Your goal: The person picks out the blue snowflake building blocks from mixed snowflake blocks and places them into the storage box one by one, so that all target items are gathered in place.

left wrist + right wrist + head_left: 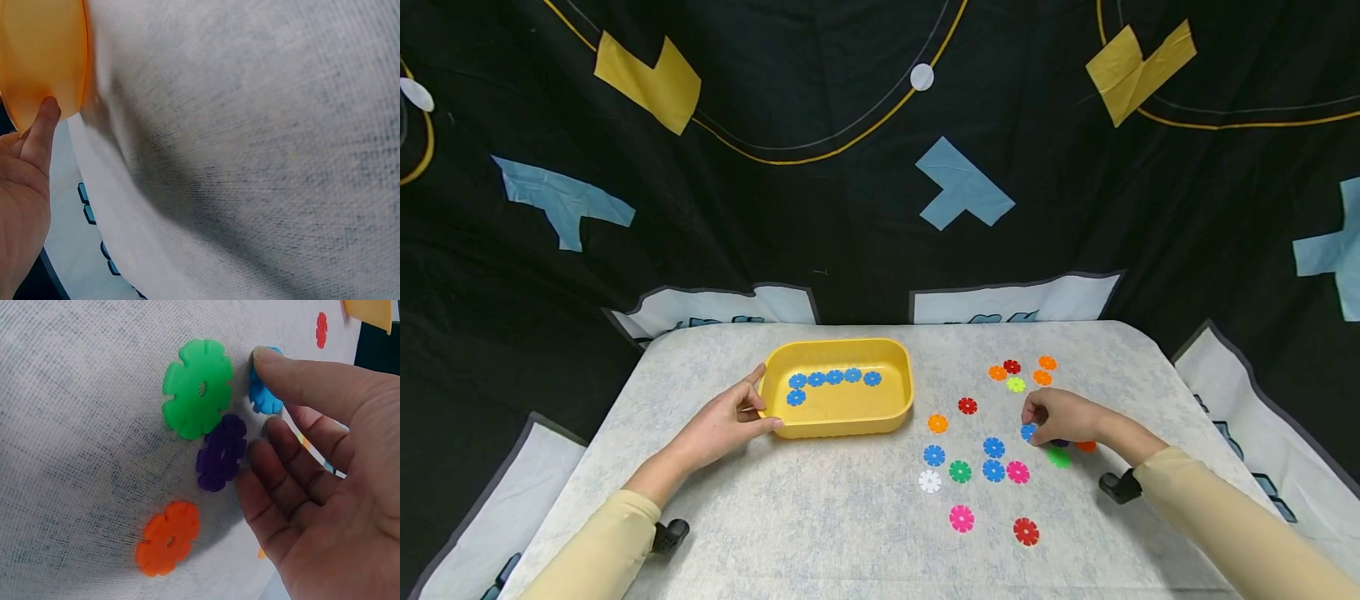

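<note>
The left hand [727, 421] holds the left end of a yellow plastic tray [842, 428], its thumb at the front corner and its fingers farther back along the rim. Inside the tray lie several blue notched discs [835, 377], most of them in a row. On the right of the table, the right hand [1063, 416] pinches a blue notched disc [265, 390] between thumb and fingers. Beneath and beside that hand lie a green disc [198, 389], a purple disc [222, 453] and an orange disc [167, 539].
Loose discs lie scattered right of the tray, among them a white disc [929, 481], a pink disc [961, 518] and a red disc [1026, 531]. A pale patterned cloth [820, 517] covers the table. Behind it hangs a dark curtain [820, 250].
</note>
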{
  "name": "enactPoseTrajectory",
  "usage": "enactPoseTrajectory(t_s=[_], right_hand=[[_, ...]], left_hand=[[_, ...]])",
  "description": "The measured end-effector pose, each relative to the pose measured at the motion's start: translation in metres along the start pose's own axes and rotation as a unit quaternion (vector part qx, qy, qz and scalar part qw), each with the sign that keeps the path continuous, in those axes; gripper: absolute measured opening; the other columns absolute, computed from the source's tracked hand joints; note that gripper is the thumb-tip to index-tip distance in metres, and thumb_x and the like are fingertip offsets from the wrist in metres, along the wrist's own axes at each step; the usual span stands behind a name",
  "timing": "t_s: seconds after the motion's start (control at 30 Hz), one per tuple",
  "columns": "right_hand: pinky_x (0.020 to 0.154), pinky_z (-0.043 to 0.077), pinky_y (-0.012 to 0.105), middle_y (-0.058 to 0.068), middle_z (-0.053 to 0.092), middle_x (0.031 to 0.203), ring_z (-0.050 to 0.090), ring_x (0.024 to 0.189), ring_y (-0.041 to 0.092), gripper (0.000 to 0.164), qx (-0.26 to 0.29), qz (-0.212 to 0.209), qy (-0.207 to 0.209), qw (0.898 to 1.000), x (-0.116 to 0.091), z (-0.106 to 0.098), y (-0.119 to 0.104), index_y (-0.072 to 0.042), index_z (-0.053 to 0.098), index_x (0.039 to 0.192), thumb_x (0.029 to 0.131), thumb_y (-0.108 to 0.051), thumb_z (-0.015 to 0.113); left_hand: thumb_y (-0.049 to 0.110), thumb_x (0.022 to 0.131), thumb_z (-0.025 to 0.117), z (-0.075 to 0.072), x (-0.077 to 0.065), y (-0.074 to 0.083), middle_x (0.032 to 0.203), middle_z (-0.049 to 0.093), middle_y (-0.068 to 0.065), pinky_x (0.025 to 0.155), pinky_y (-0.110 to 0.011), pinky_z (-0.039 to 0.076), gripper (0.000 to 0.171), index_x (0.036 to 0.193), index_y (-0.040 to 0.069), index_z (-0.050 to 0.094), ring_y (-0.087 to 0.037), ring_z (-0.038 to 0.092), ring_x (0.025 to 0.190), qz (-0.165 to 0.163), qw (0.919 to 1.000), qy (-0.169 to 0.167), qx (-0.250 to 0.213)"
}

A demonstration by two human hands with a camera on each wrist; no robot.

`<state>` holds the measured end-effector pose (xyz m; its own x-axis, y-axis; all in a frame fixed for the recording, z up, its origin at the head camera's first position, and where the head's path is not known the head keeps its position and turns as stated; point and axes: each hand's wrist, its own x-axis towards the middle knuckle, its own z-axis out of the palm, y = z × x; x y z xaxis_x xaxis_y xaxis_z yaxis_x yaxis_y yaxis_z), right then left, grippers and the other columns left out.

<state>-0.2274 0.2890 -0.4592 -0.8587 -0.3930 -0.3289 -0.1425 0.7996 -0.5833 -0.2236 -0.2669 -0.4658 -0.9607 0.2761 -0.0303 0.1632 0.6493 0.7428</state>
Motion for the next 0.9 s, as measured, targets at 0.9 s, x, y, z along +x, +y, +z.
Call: enactPoseTrajectory(t_s=[0.9], right_hand=[[0.072, 0.047, 0.035, 0.003, 0.061, 0.085, 0.054, 0.077, 0.02, 0.007, 0.012, -0.034, -0.001, 0.999, 0.007, -0.02, 0.002, -0.007, 0.07, 0.101, 0.097, -0.002, 0.066]], left_hand=[[0.053, 0.082, 0.083, -0.002, 0.001, 0.001, 0.169, 0.02, -0.007, 0.097, -0.041, 0.053, 0.055, 0.103, 0.01, 0.054, -0.028, 0.064, 0.119, -0.013, 0.9999, -0.005, 0.003]])
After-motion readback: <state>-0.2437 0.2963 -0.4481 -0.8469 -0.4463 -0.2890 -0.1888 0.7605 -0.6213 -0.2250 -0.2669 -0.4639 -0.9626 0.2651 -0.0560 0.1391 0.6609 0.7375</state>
